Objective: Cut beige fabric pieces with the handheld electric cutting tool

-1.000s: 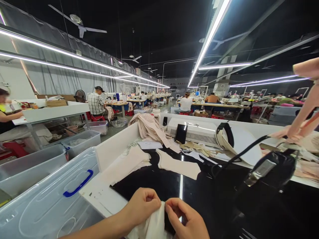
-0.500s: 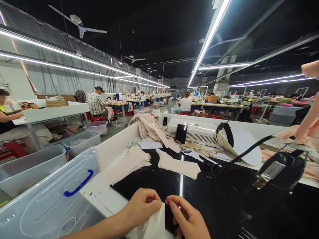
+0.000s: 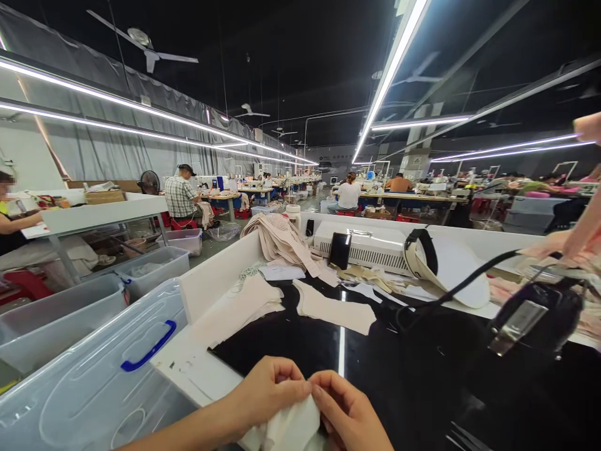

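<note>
At the front edge of the glossy black work surface [image 3: 399,376], my left hand [image 3: 270,391] pinches the upper edge of a cream fabric piece [image 3: 293,426]. My right hand [image 3: 345,407] meets it from the other side, its thumb and finger closed on the same edge; the fingertips of both hands touch. The fabric hangs in folds below them and runs out of the bottom of the view. Beyond my hands lie a cut cream piece [image 3: 335,307] and, to its left, a small stack of cream pieces [image 3: 248,307].
A pile of beige fabric [image 3: 282,241] and a white vented machine [image 3: 361,247] line the back, with a dark phone [image 3: 340,250] and a white visor [image 3: 455,269]. A black clothes iron [image 3: 535,316] stands right. Clear plastic bins [image 3: 94,369] stand left. Co-workers sit farther off.
My right hand has moved left to meet the left hand and now pinches the fabric edge. The cloth has bunched and turned between them.
</note>
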A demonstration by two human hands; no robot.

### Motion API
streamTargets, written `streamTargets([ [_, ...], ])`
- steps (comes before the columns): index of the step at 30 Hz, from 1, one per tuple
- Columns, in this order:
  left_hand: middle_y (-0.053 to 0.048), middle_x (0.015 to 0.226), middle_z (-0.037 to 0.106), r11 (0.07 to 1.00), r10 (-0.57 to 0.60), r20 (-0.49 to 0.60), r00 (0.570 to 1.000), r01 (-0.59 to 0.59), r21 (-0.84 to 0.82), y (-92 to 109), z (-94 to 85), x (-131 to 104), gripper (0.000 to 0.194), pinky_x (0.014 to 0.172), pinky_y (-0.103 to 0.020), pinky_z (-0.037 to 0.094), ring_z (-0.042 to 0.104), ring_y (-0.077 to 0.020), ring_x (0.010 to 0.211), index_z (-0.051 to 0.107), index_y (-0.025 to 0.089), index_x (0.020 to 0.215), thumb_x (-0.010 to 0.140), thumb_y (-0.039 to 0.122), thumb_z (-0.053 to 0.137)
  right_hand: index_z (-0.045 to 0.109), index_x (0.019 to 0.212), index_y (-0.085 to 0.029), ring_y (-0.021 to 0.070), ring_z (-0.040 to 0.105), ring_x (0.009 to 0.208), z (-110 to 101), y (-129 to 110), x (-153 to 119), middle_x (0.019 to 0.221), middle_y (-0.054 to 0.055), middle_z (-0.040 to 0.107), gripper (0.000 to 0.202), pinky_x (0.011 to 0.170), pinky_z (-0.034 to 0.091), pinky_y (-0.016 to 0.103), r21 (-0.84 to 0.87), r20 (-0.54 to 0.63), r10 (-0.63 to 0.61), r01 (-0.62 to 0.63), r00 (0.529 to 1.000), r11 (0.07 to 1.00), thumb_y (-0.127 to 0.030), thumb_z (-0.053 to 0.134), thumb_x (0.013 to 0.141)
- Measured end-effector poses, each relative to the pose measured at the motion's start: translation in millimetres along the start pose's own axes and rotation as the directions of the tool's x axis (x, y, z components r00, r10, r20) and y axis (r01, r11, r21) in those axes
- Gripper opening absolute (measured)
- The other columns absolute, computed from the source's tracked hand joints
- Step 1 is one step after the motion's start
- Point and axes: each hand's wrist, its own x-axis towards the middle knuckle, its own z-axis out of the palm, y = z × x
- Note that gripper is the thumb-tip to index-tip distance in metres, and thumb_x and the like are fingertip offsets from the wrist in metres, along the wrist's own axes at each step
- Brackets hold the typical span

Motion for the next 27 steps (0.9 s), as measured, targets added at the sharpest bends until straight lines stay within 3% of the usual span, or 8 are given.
streamTargets([
  [4,0.003,0.063,0.052,0.999,-0.029,-0.015,0.999,0.029,-0.018,-0.4,1.0,1.2,0.028,0.056,-0.022,0.03,0.041,-0.0115,0.06,0.068,0.014,0.074,0.076,0.041,0.068,0.071,0.088,-0.02,0.0069,0.027,0.045,0.8,-0.1,-0.3,0.054,-0.008,0.038,0.061,0.038,0.026,0.019,0.039,-0.029,0.003,-0.002,1.0,0.999,-0.078,0.075,0.07],
  [15,0.003,0.066,0.054,0.999,-0.029,0.022,0.999,0.029,-0.03,-1.0,1.4,0.1,0.033,0.057,-0.023,0.031,0.042,-0.0118,0.062,0.07,0.013,0.078,0.08,0.046,0.064,0.073,0.092,-0.02,0.008,0.031,0.046,-0.8,-0.8,-4.1,0.055,-0.008,0.038,0.061,0.037,0.027,0.019,0.09,-0.037,-0.009,0.012,0.999,0.996,-0.077,0.076,0.07],
  [21,0.002,0.067,0.055,0.998,-0.033,0.044,0.999,0.035,-0.053,-0.5,2.6,-2.7,0.033,0.058,-0.023,0.031,0.043,-0.0119,0.063,0.069,0.013,0.082,0.076,0.045,0.067,0.071,0.09,-0.02,0.0089,0.033,0.048,-0.9,-0.2,-6.5,0.056,-0.008,0.04,0.057,0.038,0.027,0.019,0.109,-0.049,-0.019,0.024,0.999,0.994,-0.073,0.078,0.072],
  [27,0.003,0.065,0.053,0.999,-0.042,-0.004,0.999,0.041,-0.015,1.9,3.4,-1.4,0.027,0.058,-0.024,0.03,0.039,-0.0117,0.062,0.068,0.014,0.076,0.07,0.039,0.062,0.072,0.089,-0.02,0.0079,0.032,0.048,-1.2,-1.3,-7.3,0.057,-0.007,0.043,0.054,0.039,0.027,0.019,0.094,-0.035,-0.038,0.041,0.999,0.995,-0.071,0.077,0.074],
])
